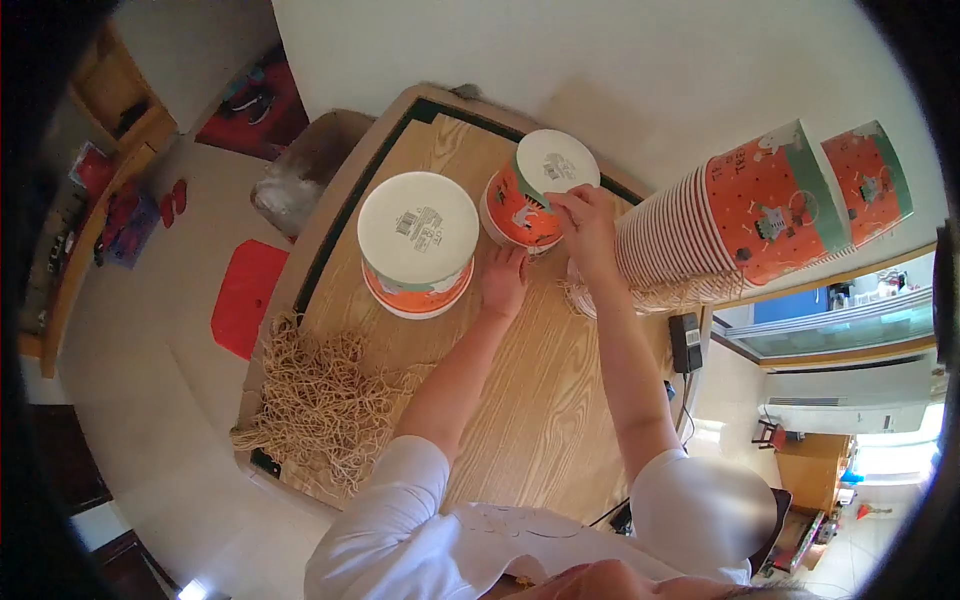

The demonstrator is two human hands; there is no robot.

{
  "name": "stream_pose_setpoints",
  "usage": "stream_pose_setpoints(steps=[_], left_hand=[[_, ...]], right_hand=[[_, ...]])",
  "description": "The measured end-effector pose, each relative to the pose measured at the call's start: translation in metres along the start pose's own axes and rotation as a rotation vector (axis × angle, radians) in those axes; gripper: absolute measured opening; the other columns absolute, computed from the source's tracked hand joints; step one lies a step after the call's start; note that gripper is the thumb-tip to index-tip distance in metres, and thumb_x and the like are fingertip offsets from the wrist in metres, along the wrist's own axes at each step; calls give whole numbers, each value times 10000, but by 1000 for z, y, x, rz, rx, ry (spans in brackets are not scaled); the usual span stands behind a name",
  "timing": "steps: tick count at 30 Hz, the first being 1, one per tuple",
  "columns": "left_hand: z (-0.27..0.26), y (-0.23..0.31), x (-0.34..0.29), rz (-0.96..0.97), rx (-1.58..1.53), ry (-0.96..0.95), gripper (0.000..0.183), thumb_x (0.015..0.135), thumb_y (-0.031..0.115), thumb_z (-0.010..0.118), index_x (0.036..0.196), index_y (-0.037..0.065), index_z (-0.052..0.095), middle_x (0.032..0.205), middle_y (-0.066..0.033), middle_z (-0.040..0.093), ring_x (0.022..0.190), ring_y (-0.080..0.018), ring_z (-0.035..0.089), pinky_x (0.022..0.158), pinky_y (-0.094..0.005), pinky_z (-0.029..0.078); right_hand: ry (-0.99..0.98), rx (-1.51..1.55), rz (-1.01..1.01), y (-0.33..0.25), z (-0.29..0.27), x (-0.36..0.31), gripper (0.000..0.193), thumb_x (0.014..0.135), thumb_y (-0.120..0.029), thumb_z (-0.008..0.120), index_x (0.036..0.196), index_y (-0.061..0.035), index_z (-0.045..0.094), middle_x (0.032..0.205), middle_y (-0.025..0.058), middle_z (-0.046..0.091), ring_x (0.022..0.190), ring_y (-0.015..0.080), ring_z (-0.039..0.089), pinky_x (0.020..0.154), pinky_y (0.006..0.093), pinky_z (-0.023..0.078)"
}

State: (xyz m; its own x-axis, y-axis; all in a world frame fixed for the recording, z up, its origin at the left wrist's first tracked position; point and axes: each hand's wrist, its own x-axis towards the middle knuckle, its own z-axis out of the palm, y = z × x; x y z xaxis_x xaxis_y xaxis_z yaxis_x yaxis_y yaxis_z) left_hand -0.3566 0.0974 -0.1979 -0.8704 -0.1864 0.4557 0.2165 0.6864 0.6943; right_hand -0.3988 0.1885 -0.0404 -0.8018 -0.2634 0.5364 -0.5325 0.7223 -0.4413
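An upturned paper bucket, orange with a green band and white base, stands near the table's far edge. Against its lower rim on the near side rest the bent fingers of my left hand, which is closed there. My right hand is closed in a pinch at the bucket's right side, by the green band. Anything between those fingertips is too small to make out. To the left, a second upturned bucket shows its round white base.
A tall nested stack of the same buckets lies at the right, tan cord trailing along it. Loose tan cord heaps at the table's left corner. A black power adapter sits at the right edge. A red stool stands beyond the left side.
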Motion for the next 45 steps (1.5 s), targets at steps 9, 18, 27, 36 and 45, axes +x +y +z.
stream_pose_setpoints(steps=[9, 18, 27, 36, 45], left_hand=[[-16, -3, -11, 72, -190, -46, 193, 740, 44, 574, 929, 49, 531, 872, -124, 546, 783, -313, 527, 690, -403, 454], [-17, -9, -17, -83, -185, -14, 289, 731, -37, 511, 1006, 41, 471, 870, -153, 485, 767, -310, 538, 657, -387, 454], [-29, 1, -22, -169, -216, -60, 261, 694, -65, 519, 929, 45, 489, 877, -136, 470, 709, -286, 524, 605, -390, 436], [-181, 34, -78, 26, -403, 245, 176, 717, -80, 497, 850, 34, 510, 823, -93, 516, 741, -212, 517, 629, -310, 426], [-204, -79, -64, -831, -653, 68, 68, 784, 44, 569, 845, 30, 544, 697, -24, 546, 564, -114, 521, 499, -253, 439]], right_hand=[[79, -2, 31, -8, 1, -13, 161, 744, -32, 616, 897, -75, 636, 802, 82, 539, 835, 236, 504, 732, 323, 415], [186, 35, 345, 21, 64, -89, 166, 734, -24, 632, 887, -13, 567, 797, 109, 580, 712, 241, 571, 658, 333, 455], [22, -11, 318, 37, 97, -101, 132, 773, -76, 596, 887, -12, 578, 799, 106, 599, 701, 205, 598, 629, 317, 469], [19, 327, 288, -57, 22, -81, 189, 804, -110, 579, 970, -20, 578, 773, 136, 592, 664, 229, 580, 621, 333, 462], [-23, -73, 177, -148, 13, -10, 349, 781, -253, 610, 1069, -76, 525, 974, 122, 528, 879, 288, 529, 698, 375, 451]])
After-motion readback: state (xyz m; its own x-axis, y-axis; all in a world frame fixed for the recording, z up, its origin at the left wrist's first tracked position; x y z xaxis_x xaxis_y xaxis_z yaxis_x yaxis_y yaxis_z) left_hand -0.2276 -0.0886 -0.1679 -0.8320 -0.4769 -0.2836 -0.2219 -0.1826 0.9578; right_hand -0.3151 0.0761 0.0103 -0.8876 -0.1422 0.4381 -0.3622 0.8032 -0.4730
